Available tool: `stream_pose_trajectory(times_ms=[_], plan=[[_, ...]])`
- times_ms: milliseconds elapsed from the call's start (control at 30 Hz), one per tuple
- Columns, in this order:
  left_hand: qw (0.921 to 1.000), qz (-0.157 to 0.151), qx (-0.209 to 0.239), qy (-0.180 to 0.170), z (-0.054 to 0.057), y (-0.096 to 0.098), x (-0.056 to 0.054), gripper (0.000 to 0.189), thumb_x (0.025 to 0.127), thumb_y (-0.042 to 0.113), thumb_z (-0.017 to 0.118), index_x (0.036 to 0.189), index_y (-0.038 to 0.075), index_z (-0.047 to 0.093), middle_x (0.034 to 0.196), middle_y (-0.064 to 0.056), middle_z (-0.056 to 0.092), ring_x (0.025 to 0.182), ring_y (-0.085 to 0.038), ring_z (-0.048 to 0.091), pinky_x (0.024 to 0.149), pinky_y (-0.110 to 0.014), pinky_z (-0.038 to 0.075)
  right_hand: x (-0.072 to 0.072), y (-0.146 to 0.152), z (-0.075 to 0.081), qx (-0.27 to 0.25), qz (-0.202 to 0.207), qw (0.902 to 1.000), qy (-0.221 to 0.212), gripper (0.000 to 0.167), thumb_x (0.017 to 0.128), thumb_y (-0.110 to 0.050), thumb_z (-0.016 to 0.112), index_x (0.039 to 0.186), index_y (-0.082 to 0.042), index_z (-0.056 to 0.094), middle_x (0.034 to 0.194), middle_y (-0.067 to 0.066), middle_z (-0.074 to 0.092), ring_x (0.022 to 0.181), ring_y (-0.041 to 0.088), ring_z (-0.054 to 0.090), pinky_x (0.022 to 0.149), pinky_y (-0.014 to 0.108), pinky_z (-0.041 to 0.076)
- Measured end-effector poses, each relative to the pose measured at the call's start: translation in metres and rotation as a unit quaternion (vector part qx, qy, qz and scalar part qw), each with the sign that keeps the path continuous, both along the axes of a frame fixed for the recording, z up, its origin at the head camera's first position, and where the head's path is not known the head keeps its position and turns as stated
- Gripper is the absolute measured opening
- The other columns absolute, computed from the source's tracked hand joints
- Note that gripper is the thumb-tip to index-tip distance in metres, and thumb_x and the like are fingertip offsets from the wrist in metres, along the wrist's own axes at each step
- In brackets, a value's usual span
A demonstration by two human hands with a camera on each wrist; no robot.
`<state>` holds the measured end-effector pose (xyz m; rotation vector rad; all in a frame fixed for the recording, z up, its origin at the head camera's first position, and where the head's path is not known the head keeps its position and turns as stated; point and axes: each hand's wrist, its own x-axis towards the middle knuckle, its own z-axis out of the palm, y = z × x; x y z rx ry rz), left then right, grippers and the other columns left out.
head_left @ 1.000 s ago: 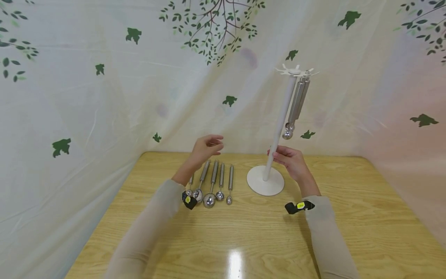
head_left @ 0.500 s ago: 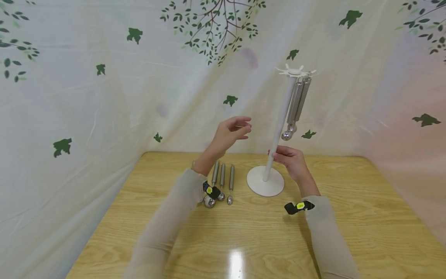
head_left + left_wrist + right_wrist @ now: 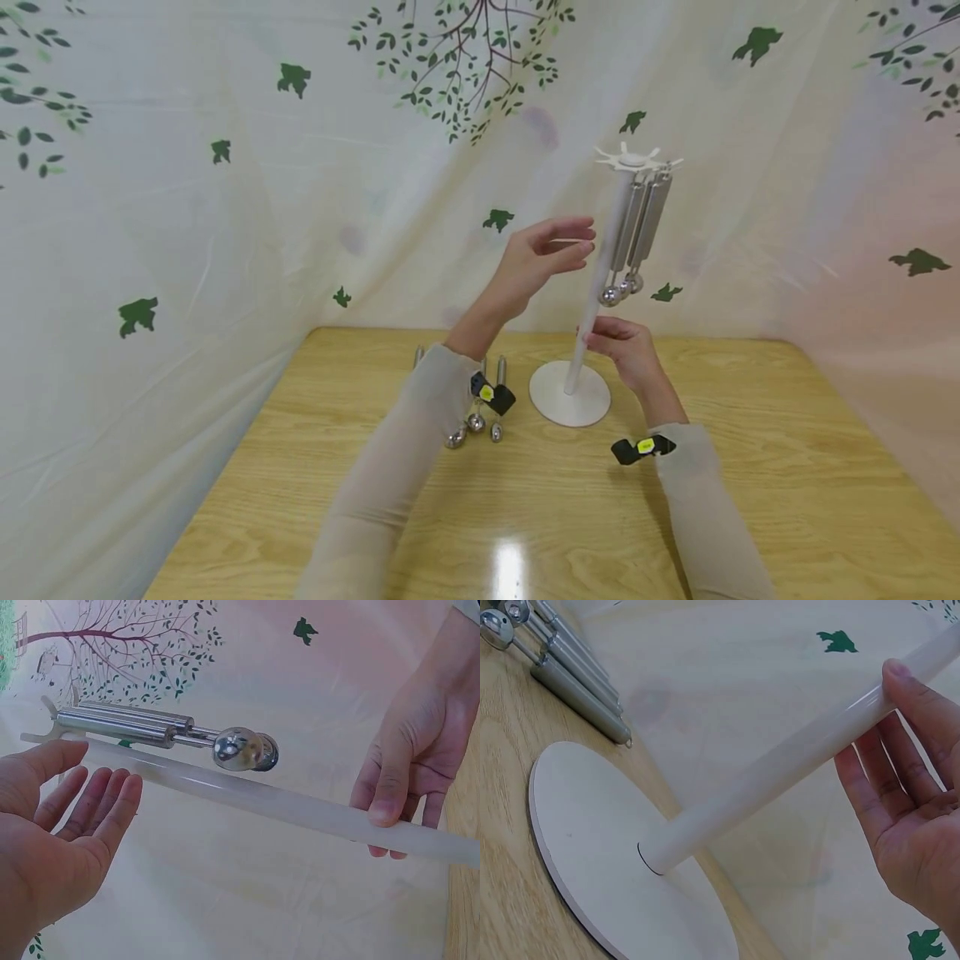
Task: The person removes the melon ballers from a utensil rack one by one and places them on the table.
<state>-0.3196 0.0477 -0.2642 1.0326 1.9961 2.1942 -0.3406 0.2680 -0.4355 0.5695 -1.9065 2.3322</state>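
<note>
A white stand with a round base and a spoked top stands on the table. My right hand pinches its pole low down, between thumb and fingertips. Several steel scoops with ball-like ends hang from the right side of the spokes. My left hand, fingers loosely bent and holding nothing, is raised beside the upper pole; in the left wrist view its fingertips lie close to the pole, and whether they touch I cannot tell.
More steel scoops lie in a row on the wooden table, left of the base and partly hidden by my left forearm. A pale curtain with leaf prints hangs behind the table's back edge.
My left hand has moved right and up from over the lying scoops to the pole. The hanging scoops and the top have turned slightly. My right hand stays on the pole.
</note>
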Motion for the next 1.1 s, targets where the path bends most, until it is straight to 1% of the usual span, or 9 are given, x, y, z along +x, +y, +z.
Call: stream_pose_trajectory(times_ms=[100, 200, 300, 433, 633, 933, 1067, 1100], plan=[[0.9999, -0.014, -0.002, 0.009, 0.003, 0.002, -0.001, 0.041, 0.097, 0.003, 0.066, 0.138, 0.001, 0.060, 0.134, -0.021, 0.065, 0.117, -0.029, 0.069, 0.099, -0.034, 0.059, 0.001, -0.002, 0.000, -0.001, 0.002, 1.0000, 0.004, 0.034, 0.094, 0.009, 0.065, 0.100, -0.020, 0.080, 0.095, -0.006, 0.079, 0.088, 0.009, 0.074, 0.083, 0.024, 0.063], [0.9994, -0.033, -0.002, 0.013, 0.003, 0.005, -0.005, 0.043, 0.096, 0.001, 0.067, 0.138, 0.001, 0.060, 0.134, -0.020, 0.066, 0.118, -0.026, 0.069, 0.102, -0.034, 0.058, 0.003, -0.001, 0.000, -0.005, 0.014, 0.9999, 0.006, 0.035, 0.094, 0.011, 0.064, 0.100, -0.020, 0.080, 0.095, -0.006, 0.079, 0.088, 0.008, 0.073, 0.083, 0.023, 0.062], [0.9987, -0.050, -0.001, 0.009, 0.004, 0.009, -0.007, 0.044, 0.095, -0.001, 0.068, 0.138, 0.001, 0.060, 0.135, -0.018, 0.066, 0.118, -0.026, 0.069, 0.105, -0.035, 0.056, 0.004, -0.001, 0.000, -0.005, 0.025, 0.9997, 0.002, 0.037, 0.094, 0.012, 0.062, 0.100, -0.021, 0.079, 0.096, -0.006, 0.079, 0.089, 0.008, 0.073, 0.083, 0.022, 0.062], [0.9981, -0.062, -0.004, 0.000, 0.007, 0.013, -0.008, 0.044, 0.095, -0.002, 0.068, 0.138, 0.000, 0.060, 0.137, -0.017, 0.065, 0.119, -0.027, 0.069, 0.105, -0.034, 0.056, 0.004, 0.000, 0.002, 0.003, 0.035, 0.9993, -0.011, 0.038, 0.096, 0.011, 0.060, 0.101, -0.022, 0.078, 0.097, -0.007, 0.078, 0.090, 0.007, 0.072, 0.085, 0.022, 0.061], [0.9978, -0.062, 0.001, -0.023, 0.010, 0.020, -0.010, 0.044, 0.093, -0.004, 0.069, 0.136, -0.001, 0.062, 0.136, -0.019, 0.065, 0.119, -0.028, 0.069, 0.103, -0.033, 0.056, 0.004, 0.001, 0.004, 0.017, 0.039, 0.9987, -0.027, 0.033, 0.097, 0.007, 0.062, 0.102, -0.022, 0.076, 0.099, -0.008, 0.077, 0.093, 0.007, 0.071, 0.087, 0.021, 0.061], [0.9983, -0.053, 0.004, -0.024, 0.012, 0.023, -0.006, 0.044, 0.092, -0.004, 0.070, 0.136, -0.002, 0.062, 0.135, -0.022, 0.065, 0.118, -0.030, 0.069, 0.102, -0.034, 0.057, 0.002, 0.003, 0.004, 0.035, 0.051, 0.9977, -0.026, 0.027, 0.098, 0.003, 0.063, 0.106, -0.019, 0.074, 0.102, -0.007, 0.077, 0.097, 0.008, 0.071, 0.090, 0.023, 0.060], [0.9983, -0.052, 0.009, -0.026, 0.012, 0.023, -0.006, 0.044, 0.092, -0.005, 0.070, 0.135, -0.002, 0.062, 0.133, -0.023, 0.065, 0.117, -0.030, 0.070, 0.101, -0.034, 0.058, 0.002, 0.004, 0.003, 0.037, 0.053, 0.9975, -0.029, 0.027, 0.098, 0.003, 0.063, 0.107, -0.020, 0.074, 0.104, -0.006, 0.077, 0.098, 0.009, 0.071, 0.091, 0.023, 0.061], [0.9983, -0.051, 0.010, -0.026, 0.012, 0.023, -0.006, 0.044, 0.092, -0.005, 0.070, 0.135, -0.002, 0.062, 0.133, -0.023, 0.066, 0.116, -0.029, 0.070, 0.100, -0.034, 0.058, 0.002, 0.004, 0.002, 0.034, 0.060, 0.9973, -0.028, 0.028, 0.098, 0.004, 0.062, 0.108, -0.019, 0.074, 0.104, -0.006, 0.077, 0.099, 0.009, 0.071, 0.091, 0.024, 0.061]])
